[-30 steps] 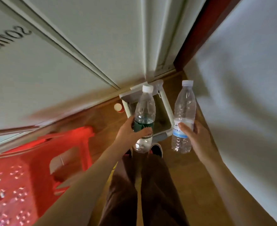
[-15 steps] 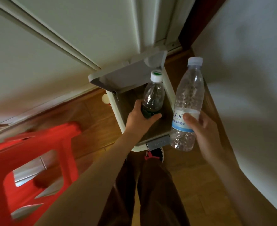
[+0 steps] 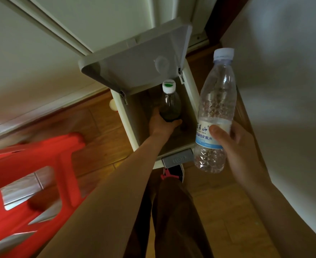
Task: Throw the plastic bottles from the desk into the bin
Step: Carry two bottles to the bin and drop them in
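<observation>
A pale rectangular bin [image 3: 127,123] stands on the wooden floor against the wall, its grey lid [image 3: 134,60] swung up. My left hand [image 3: 162,124] is down inside the bin's mouth, gripping the lower part of a clear bottle with a green label and white cap [image 3: 170,105], held upright. To the right of the bin, above its rim, my right hand [image 3: 235,146] holds a larger clear bottle with a blue label and white cap [image 3: 216,101], also upright.
A red plastic stool [image 3: 32,174] stands at the left. A grey push pedal [image 3: 177,159] sits at the bin's near edge, with my shoe [image 3: 173,173] just under it. A white wall [image 3: 283,90] is close on the right. A small round white object [image 3: 113,105] lies left of the bin.
The bin's lid has swung fully up. My left hand has lowered its bottle from above the bin into the opening. The right hand keeps its bottle beside the bin.
</observation>
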A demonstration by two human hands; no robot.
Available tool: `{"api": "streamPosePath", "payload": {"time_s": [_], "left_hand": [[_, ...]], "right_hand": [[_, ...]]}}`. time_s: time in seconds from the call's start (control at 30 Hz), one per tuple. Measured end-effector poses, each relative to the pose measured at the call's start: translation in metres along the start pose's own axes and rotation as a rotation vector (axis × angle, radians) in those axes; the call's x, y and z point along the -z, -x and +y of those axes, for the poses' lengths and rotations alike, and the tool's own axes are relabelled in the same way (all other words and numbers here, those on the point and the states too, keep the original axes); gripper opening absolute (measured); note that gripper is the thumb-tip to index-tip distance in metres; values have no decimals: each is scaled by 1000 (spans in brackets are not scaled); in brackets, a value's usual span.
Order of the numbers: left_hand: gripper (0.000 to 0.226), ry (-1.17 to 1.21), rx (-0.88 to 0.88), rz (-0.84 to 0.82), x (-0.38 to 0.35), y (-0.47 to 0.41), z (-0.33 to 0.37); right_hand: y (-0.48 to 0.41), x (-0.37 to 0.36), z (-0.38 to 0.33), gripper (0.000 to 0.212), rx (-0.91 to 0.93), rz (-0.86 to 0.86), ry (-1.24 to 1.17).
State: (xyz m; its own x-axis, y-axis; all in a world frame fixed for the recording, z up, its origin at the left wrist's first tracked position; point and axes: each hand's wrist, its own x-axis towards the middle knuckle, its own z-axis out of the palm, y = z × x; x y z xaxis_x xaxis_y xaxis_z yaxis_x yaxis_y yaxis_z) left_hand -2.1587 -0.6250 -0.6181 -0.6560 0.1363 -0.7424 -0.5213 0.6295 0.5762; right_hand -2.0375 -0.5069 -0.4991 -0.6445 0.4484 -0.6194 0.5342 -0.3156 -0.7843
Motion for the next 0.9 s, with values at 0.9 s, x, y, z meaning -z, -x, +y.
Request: {"api": "streamPosePath", "payload": {"time_s": [0.9], "left_hand": [[28, -332, -682, 368, 114, 85, 12]], "right_hand": [[2, -14, -18, 40, -49, 51, 145]]}}
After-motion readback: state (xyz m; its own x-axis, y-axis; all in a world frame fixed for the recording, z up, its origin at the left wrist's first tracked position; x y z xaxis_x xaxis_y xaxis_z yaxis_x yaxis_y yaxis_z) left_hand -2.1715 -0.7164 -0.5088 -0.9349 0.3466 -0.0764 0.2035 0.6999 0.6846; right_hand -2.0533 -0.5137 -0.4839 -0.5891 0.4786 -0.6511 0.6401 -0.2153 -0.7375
